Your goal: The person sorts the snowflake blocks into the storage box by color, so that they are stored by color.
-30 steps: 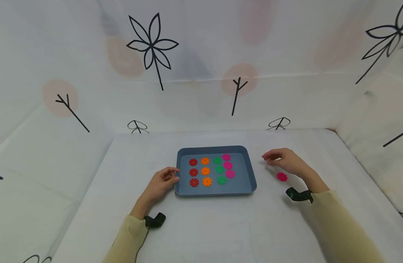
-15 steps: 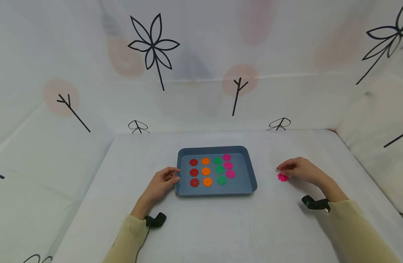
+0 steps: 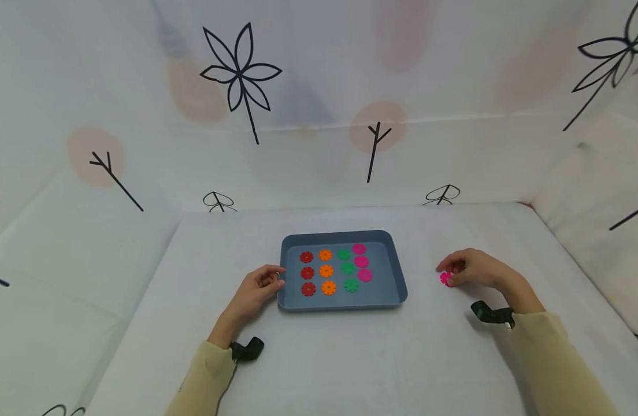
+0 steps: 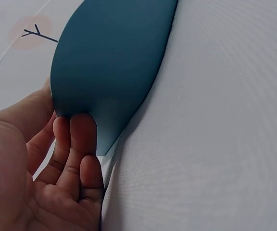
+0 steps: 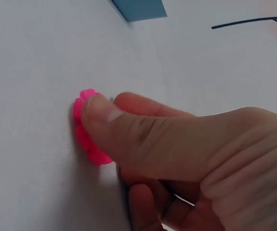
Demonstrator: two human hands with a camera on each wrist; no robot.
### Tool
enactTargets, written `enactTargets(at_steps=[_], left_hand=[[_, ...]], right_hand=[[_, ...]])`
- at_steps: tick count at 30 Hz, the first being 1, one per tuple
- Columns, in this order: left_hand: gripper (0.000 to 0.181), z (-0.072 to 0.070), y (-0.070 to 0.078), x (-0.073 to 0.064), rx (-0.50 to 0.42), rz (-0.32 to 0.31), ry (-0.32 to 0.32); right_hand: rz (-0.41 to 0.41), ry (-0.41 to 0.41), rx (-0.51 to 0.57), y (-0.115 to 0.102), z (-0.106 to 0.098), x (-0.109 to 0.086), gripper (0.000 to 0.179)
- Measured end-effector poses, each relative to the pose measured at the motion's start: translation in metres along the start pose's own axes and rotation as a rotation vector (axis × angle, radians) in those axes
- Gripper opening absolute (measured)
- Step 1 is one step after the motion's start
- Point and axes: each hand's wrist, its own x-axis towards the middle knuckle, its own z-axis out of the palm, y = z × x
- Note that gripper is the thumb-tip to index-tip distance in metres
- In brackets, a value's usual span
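Note:
My left hand [image 3: 255, 290] holds the left edge of a shallow blue-grey tray [image 3: 342, 307]; in the left wrist view its fingertips press the tray's outer wall [image 4: 109, 62], with the thumb at the rim. Out on the tablecloth to the right, my right hand [image 3: 477, 269] pinches a bright pink notched plastic disc [image 5: 83, 137]. The thumb lies over the disc's face, and the fingertips behind it are partly hidden. Inside the tray lie three red discs [image 3: 307, 273], three orange discs [image 3: 326, 270], three green discs [image 3: 347, 268] and three pink discs [image 3: 361, 262], in columns.
A white cloth covers the table [image 3: 350, 364], and white printed fabric [image 3: 308, 167] rises behind and at both sides. Dark camera mounts [image 3: 493, 314] stick out from both wrists. Bare tray floor [image 3: 384, 277] shows right of the pink column.
My right hand has moved right and toward me, from beside the tray to the loose pink disc, and now pinches it. The left hand has stayed at the tray's edge.

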Motion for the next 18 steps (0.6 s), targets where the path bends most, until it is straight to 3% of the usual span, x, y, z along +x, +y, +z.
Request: enactTargets(at_steps=[18], left_hand=[[0.035, 0.0008, -0.0014, 0.0001, -0.020, -0.014, 0.009]], right_hand=[[0.058, -0.006, 0.005, 0.0005, 0.0011, 0.0033, 0.019]])
